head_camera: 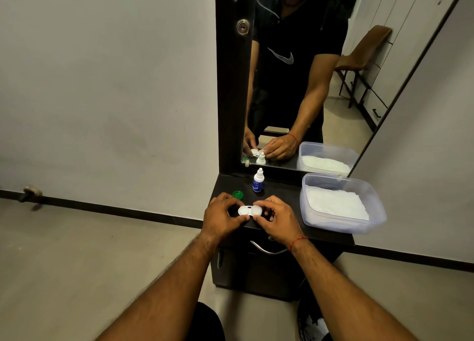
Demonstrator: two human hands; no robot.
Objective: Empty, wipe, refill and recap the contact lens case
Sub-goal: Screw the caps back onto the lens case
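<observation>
A white contact lens case [246, 210] lies on the dark dresser top [282, 194], held between both hands. My left hand [221, 216] grips its left end, where the well looks uncapped. My right hand [278, 219] has its fingers around the white cap [257, 210] on the right well. A green cap [238, 194] lies loose on the top just behind my left hand. A small white solution bottle [258, 180] with a blue label stands upright behind the case, its cap on.
A clear plastic box [369, 220] holding white tissues sits at the right of the dresser top. A mirror [307, 84] rises behind it, in a dark frame. A drawer handle [266, 249] curves below the front edge. Floor and grey wall lie to the left.
</observation>
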